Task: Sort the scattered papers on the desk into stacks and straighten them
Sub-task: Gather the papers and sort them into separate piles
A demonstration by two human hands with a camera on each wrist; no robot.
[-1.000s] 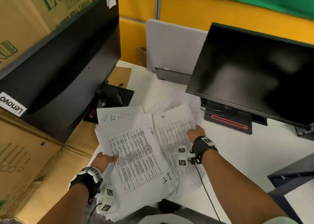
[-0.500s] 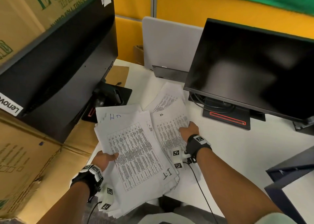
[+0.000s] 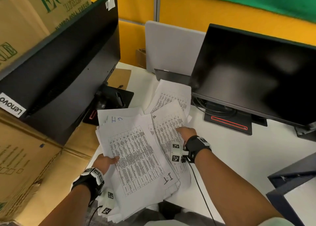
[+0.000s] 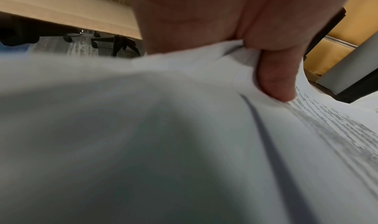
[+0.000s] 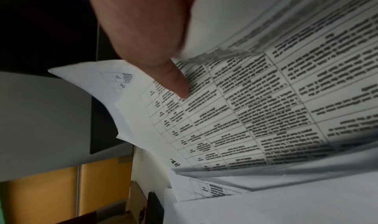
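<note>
A thick, uneven stack of printed papers with tables, marked "1-1" on top, lies at the desk's near edge and overhangs it. My left hand grips its left edge, thumb on top of the sheets. To the right, more table-printed papers fan out toward the right monitor. My right hand pinches these sheets at their right edge, the thumb pressing on the top page. Fingers under the papers are hidden.
A black Lenovo monitor stands at the left over cardboard boxes. A second black monitor with a red-lined base stands at the right. The white desk stretches right; a dark chair part sits at the lower right.
My right hand has drawn the right-hand papers leftward, toward the main stack. My left hand keeps its grip on the stack's left edge.
</note>
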